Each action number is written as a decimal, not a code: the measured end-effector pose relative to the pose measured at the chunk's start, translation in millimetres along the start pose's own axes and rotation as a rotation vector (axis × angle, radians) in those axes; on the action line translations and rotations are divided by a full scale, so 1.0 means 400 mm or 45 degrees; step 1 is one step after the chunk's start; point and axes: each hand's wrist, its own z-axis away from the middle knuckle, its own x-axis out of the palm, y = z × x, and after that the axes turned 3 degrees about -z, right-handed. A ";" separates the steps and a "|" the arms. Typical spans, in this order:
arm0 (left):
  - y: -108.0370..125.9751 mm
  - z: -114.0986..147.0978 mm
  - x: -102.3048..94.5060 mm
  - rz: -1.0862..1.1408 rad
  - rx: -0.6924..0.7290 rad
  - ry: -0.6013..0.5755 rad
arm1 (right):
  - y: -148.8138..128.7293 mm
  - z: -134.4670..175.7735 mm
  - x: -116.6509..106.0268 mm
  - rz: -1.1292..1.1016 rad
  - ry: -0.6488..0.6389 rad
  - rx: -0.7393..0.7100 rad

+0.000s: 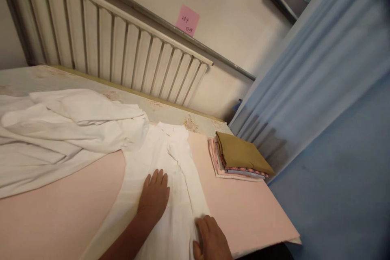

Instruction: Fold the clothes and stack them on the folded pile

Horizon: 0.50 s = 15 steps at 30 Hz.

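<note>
A long white garment (178, 195) lies spread over a pink padded cover, with a loose fold running along its right side. My left hand (154, 196) rests flat on it, fingers stretched out and pointing away from me. By the garment's right edge, my right hand (212, 239) touches the cloth with bent fingers, its thumb apart from them. The bottom of the picture cuts off part of this hand. Toward the left, the garment joins or lies against a crumpled heap of white cloth (70, 126); where one stops and the other starts is unclear.
A stack of folded clothes (243, 156), mustard-coloured on top, sits at the right of the pink cover (250, 211). Behind the flowered surface (170, 109) stands a white radiator (122, 44). A pink note (187, 20) is on the wall. A blue curtain (319, 69) hangs at right.
</note>
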 end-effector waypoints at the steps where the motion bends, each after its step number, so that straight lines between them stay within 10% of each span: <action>1: 0.000 0.000 0.001 -0.006 -0.001 0.007 | -0.001 -0.001 0.002 0.018 -0.010 0.003; 15: 0.000 0.003 0.012 -0.028 0.004 -0.011 | -0.043 -0.106 -0.196 -0.390 -0.248 0.461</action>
